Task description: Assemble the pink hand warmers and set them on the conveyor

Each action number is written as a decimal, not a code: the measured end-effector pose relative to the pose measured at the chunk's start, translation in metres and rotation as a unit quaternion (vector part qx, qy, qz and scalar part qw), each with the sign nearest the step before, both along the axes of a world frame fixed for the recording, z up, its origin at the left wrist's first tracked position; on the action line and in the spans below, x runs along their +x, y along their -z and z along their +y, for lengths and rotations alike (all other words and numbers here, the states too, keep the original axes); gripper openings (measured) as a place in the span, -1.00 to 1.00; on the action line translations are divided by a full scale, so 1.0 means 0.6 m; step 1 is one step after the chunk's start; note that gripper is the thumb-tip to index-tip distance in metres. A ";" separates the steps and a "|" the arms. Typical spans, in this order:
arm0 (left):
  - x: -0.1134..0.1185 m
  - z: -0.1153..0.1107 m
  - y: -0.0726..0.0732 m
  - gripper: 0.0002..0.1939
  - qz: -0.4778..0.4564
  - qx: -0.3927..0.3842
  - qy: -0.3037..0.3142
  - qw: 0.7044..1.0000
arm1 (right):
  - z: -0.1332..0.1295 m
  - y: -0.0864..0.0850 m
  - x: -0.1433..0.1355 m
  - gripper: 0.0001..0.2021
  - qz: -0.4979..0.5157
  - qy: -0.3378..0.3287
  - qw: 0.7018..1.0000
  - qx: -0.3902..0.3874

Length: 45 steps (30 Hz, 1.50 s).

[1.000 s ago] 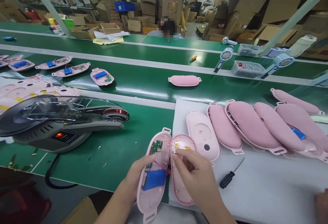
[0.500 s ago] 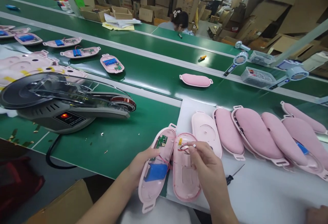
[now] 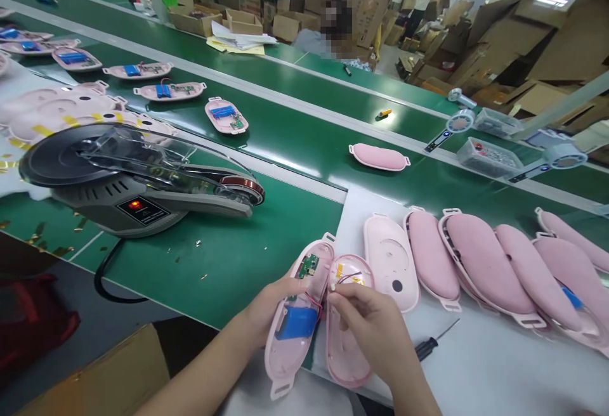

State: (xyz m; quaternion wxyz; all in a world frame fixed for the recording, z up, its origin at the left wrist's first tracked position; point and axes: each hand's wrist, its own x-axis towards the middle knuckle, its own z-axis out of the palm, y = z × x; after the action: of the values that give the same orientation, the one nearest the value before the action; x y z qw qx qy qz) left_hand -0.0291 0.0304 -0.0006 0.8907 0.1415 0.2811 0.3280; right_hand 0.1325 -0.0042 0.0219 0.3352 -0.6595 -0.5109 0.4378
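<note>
My left hand (image 3: pixel 278 302) grips the pink casing half (image 3: pixel 290 365) by its left edge, thumb lying over the inside. This half is tilted and carries a green circuit board (image 3: pixel 309 266) and a blue battery pack (image 3: pixel 299 323). Between thumb and forefinger of my right hand (image 3: pixel 368 321) is a small white wire connector (image 3: pixel 333 287). Its thin red and black wires (image 3: pixel 351 276) run into the second pink casing half (image 3: pixel 347 368), which lies beside the first with yellow tape inside. Part of that half is hidden under my right hand.
A tape dispenser (image 3: pixel 143 181) with a lit red light stands at left. Several pink covered casings (image 3: pixel 485 264) and a screwdriver (image 3: pixel 435 340) lie at right on white sheeting. Open casings (image 3: pixel 226 117) and one closed casing (image 3: pixel 379 156) sit on the green surface beyond; a person is across it.
My right hand has brought the connector left, from over the second half to the edge of the half with the board. The whole view has shifted slightly.
</note>
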 end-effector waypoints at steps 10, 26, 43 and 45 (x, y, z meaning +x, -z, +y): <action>-0.001 -0.004 0.014 -0.73 0.023 0.004 0.009 1.000 | 0.031 -0.026 -0.013 -0.77 -0.064 -0.080 0.995 -0.023; 0.000 -0.010 0.020 -0.08 0.067 0.205 0.045 0.975 | 0.060 -0.041 -0.006 -0.85 -0.032 -0.167 0.983 -0.067; 0.013 -0.023 0.004 -0.18 0.032 0.155 -0.010 0.987 | 0.024 -0.032 0.032 -0.80 -0.117 -0.026 0.992 0.047; 0.012 -0.024 0.008 -0.18 0.038 0.161 -0.011 0.986 | 0.028 -0.025 0.034 -0.83 0.002 -0.040 0.997 0.066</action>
State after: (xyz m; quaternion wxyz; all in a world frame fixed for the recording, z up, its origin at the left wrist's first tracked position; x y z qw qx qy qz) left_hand -0.0222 0.0162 -0.0056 0.8413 0.2918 0.2602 0.3733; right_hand 0.1526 0.0126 0.0369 0.3617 -0.6142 -0.5637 0.4174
